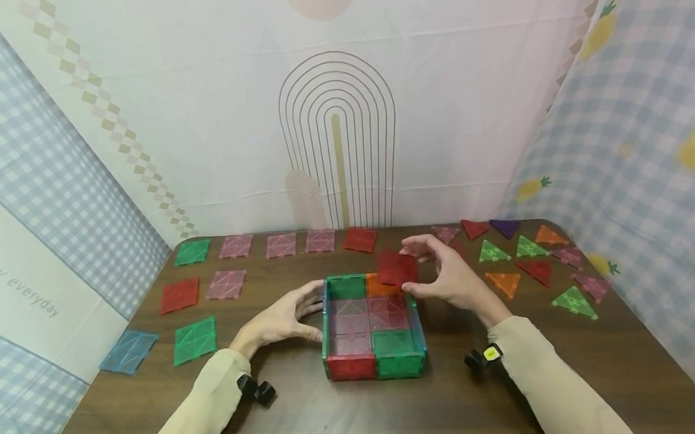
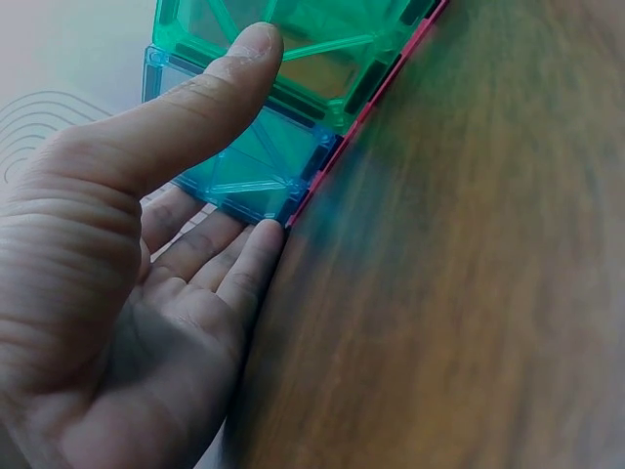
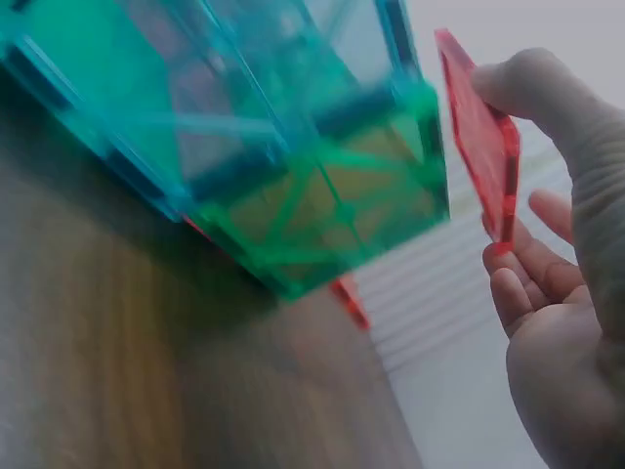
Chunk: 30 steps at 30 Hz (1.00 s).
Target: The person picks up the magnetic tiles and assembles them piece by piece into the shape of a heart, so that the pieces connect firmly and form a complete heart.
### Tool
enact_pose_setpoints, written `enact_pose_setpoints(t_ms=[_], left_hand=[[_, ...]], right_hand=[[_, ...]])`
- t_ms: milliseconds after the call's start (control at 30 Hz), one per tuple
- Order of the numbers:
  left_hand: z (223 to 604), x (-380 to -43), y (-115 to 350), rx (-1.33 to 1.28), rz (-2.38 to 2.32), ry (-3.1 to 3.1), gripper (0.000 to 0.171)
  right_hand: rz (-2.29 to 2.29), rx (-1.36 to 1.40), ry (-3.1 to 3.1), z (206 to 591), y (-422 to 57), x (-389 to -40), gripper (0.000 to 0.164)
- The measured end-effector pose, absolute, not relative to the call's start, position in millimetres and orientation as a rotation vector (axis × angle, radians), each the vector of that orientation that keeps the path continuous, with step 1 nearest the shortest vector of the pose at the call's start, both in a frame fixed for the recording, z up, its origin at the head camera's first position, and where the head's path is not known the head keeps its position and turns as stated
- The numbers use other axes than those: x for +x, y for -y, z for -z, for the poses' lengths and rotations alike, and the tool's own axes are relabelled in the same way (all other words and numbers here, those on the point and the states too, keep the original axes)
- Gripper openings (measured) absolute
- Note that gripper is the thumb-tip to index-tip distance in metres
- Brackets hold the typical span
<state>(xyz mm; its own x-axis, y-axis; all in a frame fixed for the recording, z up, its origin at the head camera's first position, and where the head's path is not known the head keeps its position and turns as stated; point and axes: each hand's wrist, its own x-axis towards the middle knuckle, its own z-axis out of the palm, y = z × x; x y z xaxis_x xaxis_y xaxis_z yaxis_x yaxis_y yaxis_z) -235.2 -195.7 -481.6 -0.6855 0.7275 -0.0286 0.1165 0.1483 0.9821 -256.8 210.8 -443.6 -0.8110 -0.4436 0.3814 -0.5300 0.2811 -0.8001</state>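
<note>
A low open box of translucent magnetic tiles (image 1: 399,366) stands on the table, with green and red at the front, green and orange at the back and blue on the right side. Its floor shows pink and green squares. My left hand (image 1: 281,318) is at the box's left side. In the left wrist view its thumb lies along a green tile (image 2: 322,59), and the fingertips are at the lower edge of a blue tile (image 2: 259,166). Over the back right corner, my right hand (image 1: 452,276) pinches a red square tile (image 1: 396,268) between thumb and fingers, tilted up.
Loose square tiles, such as a green one (image 1: 195,341) and a blue one (image 1: 129,352), lie at the left and along the back. Several triangle tiles (image 1: 575,302) are spread at the back right. A patterned cloth (image 1: 230,108) hangs behind the table.
</note>
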Motion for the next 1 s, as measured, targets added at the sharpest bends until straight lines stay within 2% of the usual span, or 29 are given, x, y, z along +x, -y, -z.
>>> enact_pose_setpoints(t_ms=[233,533,733,1000], left_hand=[[483.1,-235.9,196.1,0.794,-1.567,-1.922,0.11],[481.1,-236.1,196.4,0.809,-1.558,-1.931,0.111],[478.3,-236.7,197.2,0.803,-1.561,-1.928,0.111],[478.7,-234.2,196.2,0.795,-1.553,-1.924,0.111]], right_hand=[[-1.414,1.01,2.583,439.7,-202.4,-242.5,0.078],[-1.46,1.028,2.614,442.3,-203.9,-241.7,0.08],[-1.723,0.93,2.465,456.4,-211.0,-257.0,0.057],[-1.933,0.837,2.379,484.3,-206.1,-292.8,0.061]])
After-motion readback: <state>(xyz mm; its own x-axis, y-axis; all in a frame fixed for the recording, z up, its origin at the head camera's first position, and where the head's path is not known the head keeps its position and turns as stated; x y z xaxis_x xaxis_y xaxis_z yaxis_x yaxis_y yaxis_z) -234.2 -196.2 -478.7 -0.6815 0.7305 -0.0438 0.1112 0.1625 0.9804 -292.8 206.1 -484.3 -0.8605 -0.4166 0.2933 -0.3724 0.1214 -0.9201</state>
